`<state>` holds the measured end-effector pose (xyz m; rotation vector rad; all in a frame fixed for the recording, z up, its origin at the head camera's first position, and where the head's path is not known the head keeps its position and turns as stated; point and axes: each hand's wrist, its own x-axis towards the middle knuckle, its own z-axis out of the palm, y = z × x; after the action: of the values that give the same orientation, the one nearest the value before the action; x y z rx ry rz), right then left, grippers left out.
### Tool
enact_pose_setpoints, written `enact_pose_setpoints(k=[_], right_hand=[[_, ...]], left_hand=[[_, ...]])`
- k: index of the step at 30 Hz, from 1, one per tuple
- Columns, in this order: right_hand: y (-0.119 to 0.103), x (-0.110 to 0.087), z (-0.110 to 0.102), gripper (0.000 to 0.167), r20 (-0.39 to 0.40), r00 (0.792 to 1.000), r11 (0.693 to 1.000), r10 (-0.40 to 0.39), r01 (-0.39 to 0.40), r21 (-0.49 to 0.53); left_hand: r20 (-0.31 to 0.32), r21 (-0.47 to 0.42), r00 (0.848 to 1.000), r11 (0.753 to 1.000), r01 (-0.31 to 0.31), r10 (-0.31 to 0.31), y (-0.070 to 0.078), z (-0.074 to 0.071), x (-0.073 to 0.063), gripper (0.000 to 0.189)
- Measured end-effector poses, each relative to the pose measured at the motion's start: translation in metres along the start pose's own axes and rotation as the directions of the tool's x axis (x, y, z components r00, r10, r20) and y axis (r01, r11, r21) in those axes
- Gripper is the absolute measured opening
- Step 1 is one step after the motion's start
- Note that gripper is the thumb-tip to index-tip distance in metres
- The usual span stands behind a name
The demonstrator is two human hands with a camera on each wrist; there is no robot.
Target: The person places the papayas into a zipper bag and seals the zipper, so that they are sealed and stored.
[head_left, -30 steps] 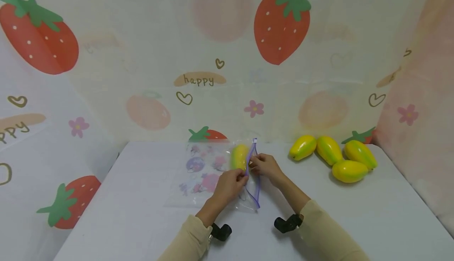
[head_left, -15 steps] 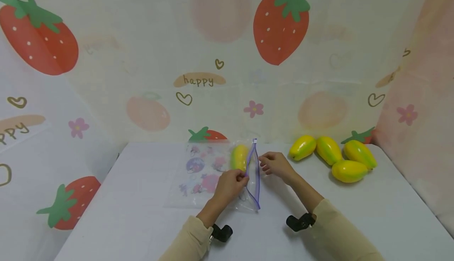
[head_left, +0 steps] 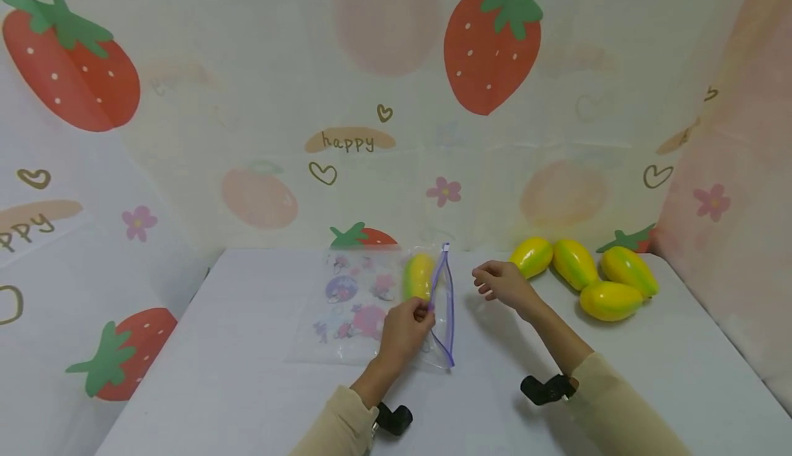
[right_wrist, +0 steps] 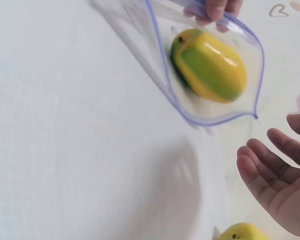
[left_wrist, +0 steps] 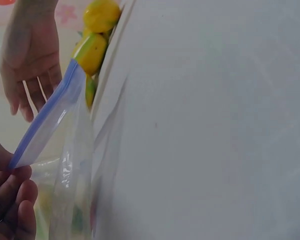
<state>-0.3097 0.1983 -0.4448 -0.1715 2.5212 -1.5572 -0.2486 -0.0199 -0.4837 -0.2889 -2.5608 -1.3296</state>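
Note:
My left hand pinches the purple-edged mouth of a clear printed zip bag between thumb and fingers. The bag's mouth gapes toward the right. Inside it lies one yellow-green mango, close to the opening. My right hand hovers to the right of the bag, its fingers loosely bent and holding nothing. It is apart from the bag and overlaps the nearest loose mango in the head view. In the left wrist view the thumb and fingertips grip the purple zip edge.
Several more mangoes lie grouped at the back right of the white table. A strawberry-patterned cloth hangs behind the table. Black wrist cameras sit on both wrists.
My right hand has come away from the bag's mouth and moved right toward the loose mangoes. The left hand keeps its pinch on the bag's edge, and the mango inside stays put.

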Motion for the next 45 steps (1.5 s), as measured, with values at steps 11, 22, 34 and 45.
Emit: enact_pose_setpoints(k=[11,22,34,45], right_hand=[[0.005,-0.015,-0.025,0.043,-0.038,0.999,0.995,-0.008,0.005,-0.098],[0.007,-0.033,-0.056,0.039,-0.021,0.995,0.947,-0.095,0.084,-0.309],[0.006,-0.045,-0.092,0.043,-0.057,0.991,0.887,-0.120,0.081,-0.455],[0.013,-0.051,-0.122,0.047,-0.038,0.991,0.829,-0.130,0.088,-0.552]], left_hand=[[-0.124,-0.035,0.992,0.999,-0.015,0.010,-0.001,0.008,-0.003,0.011],[-0.159,-0.098,0.985,0.994,0.054,-0.069,0.001,0.010,-0.002,0.013],[-0.146,-0.129,0.983,0.987,0.091,-0.110,-0.001,0.010,0.001,0.014],[-0.132,-0.200,0.979,0.972,0.125,-0.153,0.001,0.007,0.003,0.012]])
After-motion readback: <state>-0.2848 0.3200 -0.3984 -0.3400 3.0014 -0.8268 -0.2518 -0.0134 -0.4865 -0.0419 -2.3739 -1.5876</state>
